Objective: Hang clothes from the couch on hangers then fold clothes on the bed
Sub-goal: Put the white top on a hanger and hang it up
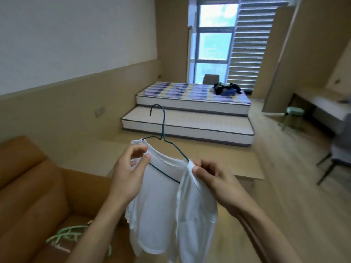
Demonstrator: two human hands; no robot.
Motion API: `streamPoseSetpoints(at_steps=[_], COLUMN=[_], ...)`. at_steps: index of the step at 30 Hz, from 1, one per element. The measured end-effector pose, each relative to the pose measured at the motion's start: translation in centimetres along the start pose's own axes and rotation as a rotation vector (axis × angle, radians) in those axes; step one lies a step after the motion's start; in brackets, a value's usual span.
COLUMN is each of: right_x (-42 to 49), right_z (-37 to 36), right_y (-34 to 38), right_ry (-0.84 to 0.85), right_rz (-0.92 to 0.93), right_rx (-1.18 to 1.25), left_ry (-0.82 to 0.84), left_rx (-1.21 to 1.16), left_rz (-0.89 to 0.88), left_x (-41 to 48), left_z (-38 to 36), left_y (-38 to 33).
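Observation:
A white T-shirt (163, 202) hangs in front of me on a thin dark-green wire hanger (163, 130), whose hook points up and left. My left hand (129, 173) pinches the shirt's left shoulder over the hanger's end. My right hand (214, 179) pinches the cloth at the right shoulder, where the hanger arm slips under the fabric. The brown leather couch (28, 186) lies at the lower left. Far across the room the bed (190, 97) carries a dark pile of clothes (227, 89) on a checked sheet.
Several light-green hangers (66, 236) lie on the couch seat. A lower mattress (186, 126) juts out under the bed. A desk (322, 105), a green stool (294, 112) and a grey chair (340, 149) stand at the right. A window (214, 40) is behind the bed.

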State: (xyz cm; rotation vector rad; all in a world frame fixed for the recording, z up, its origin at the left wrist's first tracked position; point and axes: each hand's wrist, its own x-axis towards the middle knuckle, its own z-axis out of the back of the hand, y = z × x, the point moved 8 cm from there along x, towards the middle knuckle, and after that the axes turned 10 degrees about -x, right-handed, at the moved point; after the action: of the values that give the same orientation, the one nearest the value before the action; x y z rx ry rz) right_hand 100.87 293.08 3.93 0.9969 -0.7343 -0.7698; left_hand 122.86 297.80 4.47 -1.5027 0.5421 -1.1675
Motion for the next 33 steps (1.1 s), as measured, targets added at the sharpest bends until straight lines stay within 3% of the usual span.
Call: streamPoseSetpoints(at_steps=[9,18,33], right_x=[-1.2,-0.7,11.0], right_z=[15.8,33.2,64.2], right_y=[-3.9,-11.4,-24.7], right_ry=[-0.259,-0.564,-0.728], right_rz=[-0.053,-0.160,-0.226], right_rx=[-0.032,-0.004,-0.074], left_ry=[0.129,0.322,0.495], left_rx=[-0.196,-0.321,-0.449], left_rz=[0.035,0.099,0.203], left_x=[-0.9,4.0,22.6], left_z=[-20.2,-39.9,-73.6], left_y=[-2.5,-1.2,2.0])
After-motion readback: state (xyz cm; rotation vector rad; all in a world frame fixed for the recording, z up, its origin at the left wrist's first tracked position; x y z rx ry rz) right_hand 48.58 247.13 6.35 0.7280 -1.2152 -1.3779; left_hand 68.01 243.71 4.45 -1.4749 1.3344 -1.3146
